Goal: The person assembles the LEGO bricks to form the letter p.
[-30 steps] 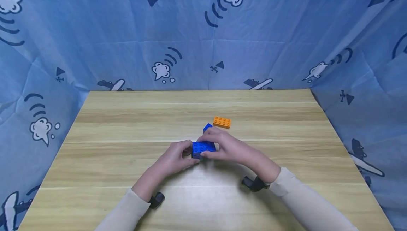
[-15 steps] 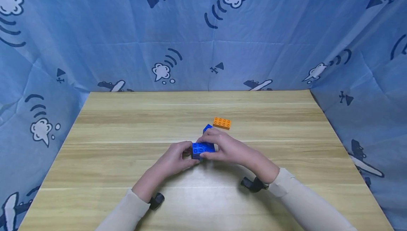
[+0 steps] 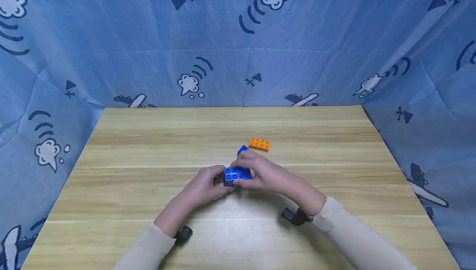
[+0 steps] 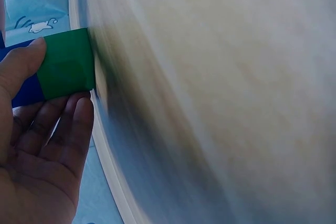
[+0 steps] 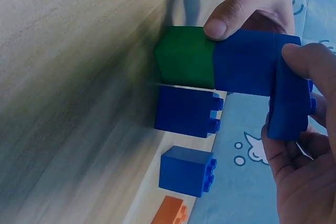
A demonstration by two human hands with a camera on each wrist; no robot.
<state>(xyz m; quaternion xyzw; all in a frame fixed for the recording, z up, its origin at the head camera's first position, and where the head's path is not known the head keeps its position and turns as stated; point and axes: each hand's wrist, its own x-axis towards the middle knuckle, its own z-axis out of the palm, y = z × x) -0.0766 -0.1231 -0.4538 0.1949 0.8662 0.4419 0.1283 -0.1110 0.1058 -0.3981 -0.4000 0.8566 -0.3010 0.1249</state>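
Observation:
A small stack stands on the table between my hands: a green brick at the bottom, a blue brick above it. Across the top sits a thinner blue brick, overhanging one side. My left hand holds the stack from the left, its thumb at the seam between green and blue. With thumb and fingers, my right hand pinches the thin top brick. In the left wrist view the green brick shows plainly, while the upper part runs out of frame.
Two separate blue bricks, one taller and one shorter, stand beside the stack. Farther back lies an orange brick with studs up. A patterned blue curtain surrounds the wooden table at the back and sides.

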